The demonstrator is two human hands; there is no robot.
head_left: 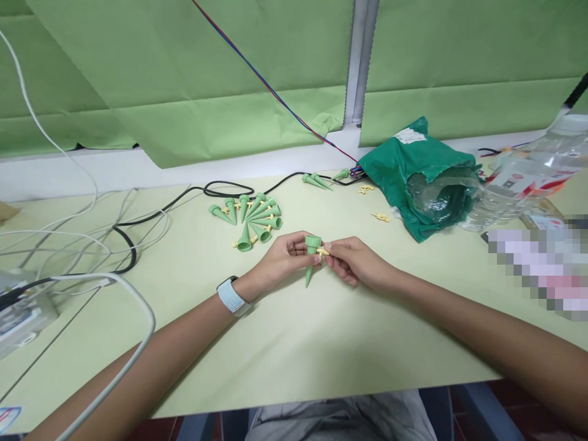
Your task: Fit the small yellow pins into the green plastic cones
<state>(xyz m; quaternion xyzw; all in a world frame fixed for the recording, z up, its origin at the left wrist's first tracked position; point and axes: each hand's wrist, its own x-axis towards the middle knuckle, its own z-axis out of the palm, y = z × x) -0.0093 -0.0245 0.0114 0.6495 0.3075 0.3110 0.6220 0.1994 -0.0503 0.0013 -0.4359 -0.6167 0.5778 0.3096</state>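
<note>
A green cone-shaped spike (313, 244), cup end up and tip down, is held in my left hand (294, 255). The fingers of my right hand (351, 260) pinch a small yellow piece (323, 252), which touches the spike's side just below its cup. To the left, several green spikes with yellow pieces (244, 239) lie fanned out on the table (257, 343). A few more green spikes (316, 179) lie at the back, near the wall. Two small piles of loose yellow pieces (381, 217) are on the table to the right.
An open green plastic bag (395, 162) stands at the back right, beside a large clear bottle (528, 174). Black and white cables (133, 245) tangle across the left, near a white box (27, 312). A blurred flat item (537, 263) lies at the right.
</note>
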